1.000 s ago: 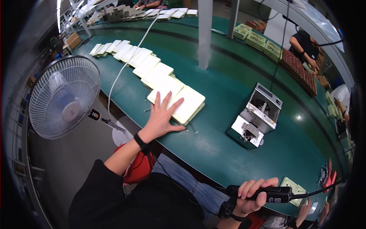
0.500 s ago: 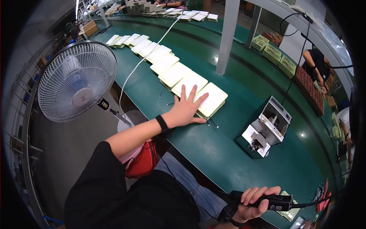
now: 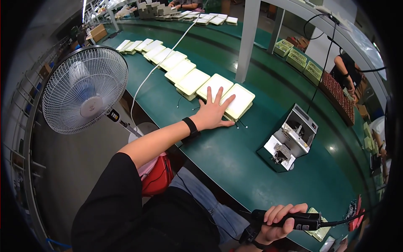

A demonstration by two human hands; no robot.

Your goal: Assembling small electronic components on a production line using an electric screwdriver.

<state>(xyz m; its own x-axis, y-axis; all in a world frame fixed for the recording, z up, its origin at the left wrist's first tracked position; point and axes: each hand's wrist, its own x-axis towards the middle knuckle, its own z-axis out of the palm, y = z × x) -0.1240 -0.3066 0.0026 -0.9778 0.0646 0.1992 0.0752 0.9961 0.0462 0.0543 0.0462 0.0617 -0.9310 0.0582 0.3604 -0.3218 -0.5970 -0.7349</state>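
My left hand (image 3: 210,115) lies with fingers spread over the two nearest white rectangular panels: its fingertips rest on the nearest panel (image 3: 240,100) and on the panel (image 3: 217,87) beside it. Thin dark leads with small white ends stick out by my thumb. A curved row of similar panels (image 3: 194,82) runs off to the far left, in overlapping stacks. My right hand (image 3: 275,224) is wrapped round a black corded electric screwdriver (image 3: 306,221), held low near the table's front edge. Its tip is hard to make out against my dark wrist strap.
A silver-and-black screw feeder (image 3: 289,140) stands on the green bench (image 3: 222,155) to the right. A grey post (image 3: 247,46) rises behind the panels. The fan (image 3: 86,92) stands left, with a white cable (image 3: 155,69) crossing the row. Another person (image 3: 348,71) works far right, beside yellowish bins (image 3: 296,61).
My left hand has moved slightly right and away from me. The two nearest panels have shifted the same way, apart from the rest of the row. My right hand still grips the screwdriver.
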